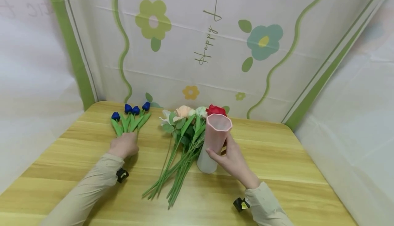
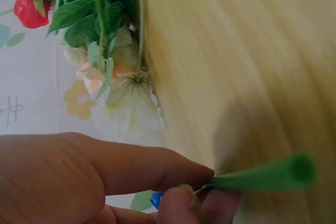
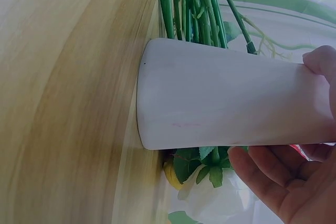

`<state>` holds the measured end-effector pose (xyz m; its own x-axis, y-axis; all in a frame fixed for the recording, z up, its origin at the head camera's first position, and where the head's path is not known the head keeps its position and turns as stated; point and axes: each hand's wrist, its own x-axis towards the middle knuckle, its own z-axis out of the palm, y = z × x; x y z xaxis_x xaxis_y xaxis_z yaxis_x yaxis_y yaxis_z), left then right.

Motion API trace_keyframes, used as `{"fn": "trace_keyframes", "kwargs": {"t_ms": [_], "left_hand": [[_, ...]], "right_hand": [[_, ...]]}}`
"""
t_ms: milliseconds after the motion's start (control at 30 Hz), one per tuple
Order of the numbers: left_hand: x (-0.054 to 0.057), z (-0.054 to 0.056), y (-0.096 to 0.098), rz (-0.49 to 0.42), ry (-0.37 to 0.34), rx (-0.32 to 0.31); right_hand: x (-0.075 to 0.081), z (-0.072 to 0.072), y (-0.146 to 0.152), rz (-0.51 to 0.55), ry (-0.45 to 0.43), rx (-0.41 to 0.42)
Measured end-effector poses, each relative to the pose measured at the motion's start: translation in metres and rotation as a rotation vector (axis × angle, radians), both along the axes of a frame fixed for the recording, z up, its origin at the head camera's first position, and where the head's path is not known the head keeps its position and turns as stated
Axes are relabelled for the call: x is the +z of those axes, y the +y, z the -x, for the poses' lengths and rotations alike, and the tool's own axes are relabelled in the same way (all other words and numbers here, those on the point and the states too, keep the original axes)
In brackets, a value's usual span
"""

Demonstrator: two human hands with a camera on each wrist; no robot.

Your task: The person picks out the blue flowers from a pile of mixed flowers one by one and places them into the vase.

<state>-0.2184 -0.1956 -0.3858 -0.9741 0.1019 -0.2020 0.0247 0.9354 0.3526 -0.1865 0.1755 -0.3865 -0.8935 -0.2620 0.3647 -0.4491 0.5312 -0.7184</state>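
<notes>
On the left of the head view, my left hand (image 1: 124, 146) pinches the stems of several blue tulips (image 1: 135, 110), whose heads point to the back of the table. A green stem end (image 2: 268, 176) sticks out past the thumb and fingers in the left wrist view. My right hand (image 1: 235, 164) holds a tall pink-and-white vase (image 1: 210, 145), thumb on the near side and fingers around the right. The vase stands upright, its open rim facing up. In the right wrist view its smooth white side (image 3: 220, 95) shows, base at the tabletop.
Left of the vase lies a bunch of artificial flowers, its green stems (image 1: 181, 171) toward the front. Among its heads are a red rose (image 1: 216, 110) and a peach bloom (image 1: 184, 111). The wooden table (image 1: 277, 150) meets a printed curtain (image 1: 191, 72) behind and at both sides.
</notes>
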Motion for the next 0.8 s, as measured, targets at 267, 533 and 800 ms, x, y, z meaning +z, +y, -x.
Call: {"fn": "trace_keyframes", "kwargs": {"t_ms": [267,533,800], "left_hand": [[-0.001,0.0017,-0.0028,-0.067,-0.01,-0.025],[0.001,0.0037,-0.0028,-0.125,0.0,-0.042],[0.0076,0.0001,0.0042,-0.166,0.019,-0.048]], "right_hand": [[-0.002,0.0007,0.0006,0.004,0.008,0.001],[0.0003,-0.0008,0.0013,-0.014,0.001,-0.002],[0.0034,-0.0015,0.0025,-0.027,-0.01,0.009]]}}
